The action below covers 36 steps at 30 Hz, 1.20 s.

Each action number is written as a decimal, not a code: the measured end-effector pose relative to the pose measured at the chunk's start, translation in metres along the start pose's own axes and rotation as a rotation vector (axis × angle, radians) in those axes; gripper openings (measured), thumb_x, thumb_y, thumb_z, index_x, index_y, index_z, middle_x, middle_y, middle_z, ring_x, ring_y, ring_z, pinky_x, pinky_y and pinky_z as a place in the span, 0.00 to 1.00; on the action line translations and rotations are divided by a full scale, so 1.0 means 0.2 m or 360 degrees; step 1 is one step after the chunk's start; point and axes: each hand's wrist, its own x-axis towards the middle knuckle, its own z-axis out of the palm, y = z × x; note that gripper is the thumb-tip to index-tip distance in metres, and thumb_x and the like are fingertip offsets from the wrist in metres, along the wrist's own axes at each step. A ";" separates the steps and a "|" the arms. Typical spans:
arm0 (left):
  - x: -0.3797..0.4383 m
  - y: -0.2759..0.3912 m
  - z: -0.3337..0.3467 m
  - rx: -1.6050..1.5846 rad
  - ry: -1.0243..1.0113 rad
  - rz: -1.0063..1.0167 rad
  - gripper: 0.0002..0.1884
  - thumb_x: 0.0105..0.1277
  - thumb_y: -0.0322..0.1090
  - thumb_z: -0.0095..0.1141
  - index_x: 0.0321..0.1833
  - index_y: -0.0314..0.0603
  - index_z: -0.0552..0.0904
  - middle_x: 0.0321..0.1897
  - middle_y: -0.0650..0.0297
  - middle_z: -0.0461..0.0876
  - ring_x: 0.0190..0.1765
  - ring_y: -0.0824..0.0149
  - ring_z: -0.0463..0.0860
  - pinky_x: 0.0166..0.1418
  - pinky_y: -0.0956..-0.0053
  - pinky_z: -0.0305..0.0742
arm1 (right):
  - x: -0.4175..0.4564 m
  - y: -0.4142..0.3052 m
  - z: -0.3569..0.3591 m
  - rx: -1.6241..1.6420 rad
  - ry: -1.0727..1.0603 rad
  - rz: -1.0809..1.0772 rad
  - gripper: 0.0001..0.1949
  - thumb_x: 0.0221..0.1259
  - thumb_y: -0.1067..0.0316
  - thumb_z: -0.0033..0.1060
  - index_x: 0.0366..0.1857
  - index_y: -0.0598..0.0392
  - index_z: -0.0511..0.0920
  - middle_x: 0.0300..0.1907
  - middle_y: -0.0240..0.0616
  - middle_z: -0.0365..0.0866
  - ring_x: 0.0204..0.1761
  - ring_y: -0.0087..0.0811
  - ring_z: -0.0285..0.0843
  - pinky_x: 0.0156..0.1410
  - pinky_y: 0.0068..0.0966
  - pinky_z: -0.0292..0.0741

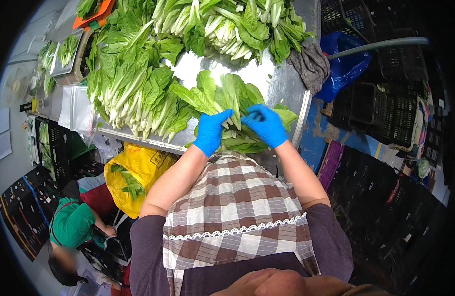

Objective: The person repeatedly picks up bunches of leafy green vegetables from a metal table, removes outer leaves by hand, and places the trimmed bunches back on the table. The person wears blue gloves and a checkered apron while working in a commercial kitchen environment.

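Observation:
Blue gloves cover both of my hands at the near edge of the metal table (pixel 185 74). My left hand (pixel 211 131) grips the stem ends of some leafy greens (pixel 205 94), its thumb laid across them. Just to the right, my right hand (pixel 265 124) has bent fingers beside the leaves of the same greens; whether it pinches a leaf is unclear. Loose leaves (pixel 246 143) lie below my hands, against my checked apron (pixel 235 199). A large heap of greens with pale stems (pixel 127 92) lies to the left, and another pile (pixel 231 33) is at the far side.
A yellow bag (pixel 114 185) holding leaves hangs below the table's left side. Clear plastic bags (pixel 77 111) lie by a scale (pixel 66 68). A grey cloth (pixel 310 66) and a blue bag (pixel 342 74) are at the right edge. A co-worker (pixel 72 225) is at lower left.

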 end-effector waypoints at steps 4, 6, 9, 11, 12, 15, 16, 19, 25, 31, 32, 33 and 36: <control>-0.02 0.01 0.04 -0.0094 0.0091 0.0133 0.14 0.58 0.23 0.62 0.47 0.38 0.79 0.35 0.61 0.83 0.33 0.69 0.81 0.31 0.77 0.73 | 0.01 0.11 0.14 0.0513 -0.0262 0.0114 0.12 0.52 0.66 0.73 0.37 0.59 0.80 0.27 0.33 0.81 0.29 0.20 0.75 0.37 0.19 0.74; -0.02 0.02 0.02 -0.0087 0.0097 0.0148 0.12 0.58 0.23 0.62 0.45 0.38 0.79 0.33 0.61 0.83 0.31 0.69 0.81 0.31 0.78 0.73 | 0.03 0.14 0.15 0.0788 -0.0264 0.0148 0.10 0.54 0.69 0.70 0.37 0.59 0.80 0.28 0.33 0.81 0.29 0.21 0.76 0.36 0.19 0.74; 0.00 0.02 -0.05 -0.0013 0.0048 0.0105 0.10 0.58 0.23 0.63 0.42 0.37 0.80 0.31 0.61 0.82 0.28 0.69 0.80 0.29 0.78 0.72 | 0.03 0.15 0.17 0.1021 -0.0236 0.0187 0.09 0.56 0.71 0.68 0.38 0.59 0.78 0.29 0.34 0.81 0.29 0.21 0.78 0.36 0.19 0.75; -0.01 0.03 -0.03 -0.0013 0.0076 0.0113 0.08 0.58 0.23 0.63 0.40 0.37 0.80 0.29 0.61 0.82 0.26 0.69 0.80 0.28 0.78 0.71 | 0.03 0.14 0.18 0.1124 -0.0227 0.0213 0.08 0.58 0.73 0.66 0.38 0.59 0.77 0.30 0.35 0.81 0.29 0.22 0.79 0.35 0.19 0.76; -0.01 0.03 -0.04 -0.0007 0.0056 0.0115 0.08 0.58 0.23 0.63 0.41 0.37 0.80 0.29 0.61 0.82 0.27 0.69 0.80 0.29 0.78 0.71 | 0.02 0.13 0.18 0.1178 -0.0233 0.0230 0.08 0.58 0.73 0.65 0.38 0.58 0.77 0.30 0.35 0.81 0.30 0.23 0.79 0.35 0.20 0.76; -0.02 0.03 -0.03 -0.0010 -0.0005 0.0079 0.10 0.59 0.23 0.62 0.43 0.38 0.79 0.32 0.61 0.82 0.30 0.69 0.80 0.30 0.78 0.72 | 0.02 0.13 0.18 0.1250 -0.0245 0.0267 0.07 0.59 0.74 0.64 0.38 0.57 0.75 0.31 0.38 0.81 0.29 0.25 0.80 0.34 0.22 0.77; -0.02 0.03 -0.02 -0.0027 -0.0026 0.0039 0.11 0.59 0.23 0.62 0.44 0.38 0.79 0.33 0.61 0.82 0.31 0.69 0.81 0.31 0.78 0.73 | 0.02 0.14 0.18 0.1260 -0.0248 0.0278 0.07 0.59 0.75 0.64 0.37 0.57 0.75 0.31 0.38 0.81 0.29 0.26 0.80 0.34 0.22 0.77; -0.04 0.01 -0.01 -0.0026 -0.0078 -0.0015 0.13 0.59 0.23 0.61 0.46 0.38 0.78 0.35 0.61 0.82 0.34 0.69 0.81 0.34 0.78 0.74 | 0.01 0.12 0.20 0.1272 -0.0204 0.0203 0.08 0.58 0.76 0.64 0.37 0.56 0.74 0.31 0.39 0.81 0.29 0.27 0.80 0.33 0.22 0.78; -0.05 0.01 -0.02 -0.0001 -0.0095 -0.0051 0.15 0.58 0.23 0.61 0.49 0.39 0.77 0.36 0.62 0.81 0.34 0.69 0.80 0.35 0.77 0.74 | 0.00 0.11 0.23 0.1416 -0.0185 0.0214 0.10 0.55 0.75 0.68 0.36 0.56 0.74 0.32 0.38 0.80 0.29 0.26 0.79 0.34 0.22 0.78; -0.06 0.00 0.00 0.0057 -0.0037 0.0060 0.16 0.57 0.23 0.62 0.49 0.39 0.78 0.37 0.63 0.82 0.37 0.69 0.80 0.41 0.75 0.75 | -0.01 0.12 0.25 0.0672 0.0035 -0.0036 0.14 0.52 0.71 0.72 0.38 0.58 0.75 0.33 0.36 0.80 0.31 0.22 0.78 0.35 0.20 0.77; -0.07 0.00 0.00 0.0068 -0.0033 0.0070 0.16 0.57 0.23 0.62 0.48 0.39 0.78 0.37 0.63 0.82 0.38 0.69 0.80 0.42 0.75 0.75 | -0.01 0.13 0.25 0.0757 0.0020 0.0002 0.13 0.53 0.72 0.71 0.38 0.59 0.75 0.33 0.36 0.80 0.31 0.22 0.78 0.36 0.20 0.77; -0.07 0.00 0.00 0.0112 -0.0046 0.0048 0.15 0.57 0.23 0.63 0.47 0.39 0.78 0.37 0.63 0.82 0.38 0.69 0.80 0.42 0.75 0.75 | -0.01 0.14 0.25 0.0843 0.0005 0.0040 0.12 0.54 0.73 0.70 0.39 0.59 0.75 0.33 0.36 0.80 0.31 0.23 0.79 0.36 0.20 0.78; -0.06 0.01 -0.01 0.0181 -0.0043 0.0042 0.14 0.56 0.24 0.63 0.45 0.40 0.79 0.36 0.63 0.82 0.38 0.69 0.80 0.42 0.75 0.74 | -0.01 0.17 0.28 0.1106 0.0000 0.0100 0.10 0.56 0.76 0.66 0.40 0.60 0.75 0.34 0.37 0.81 0.33 0.24 0.81 0.39 0.20 0.79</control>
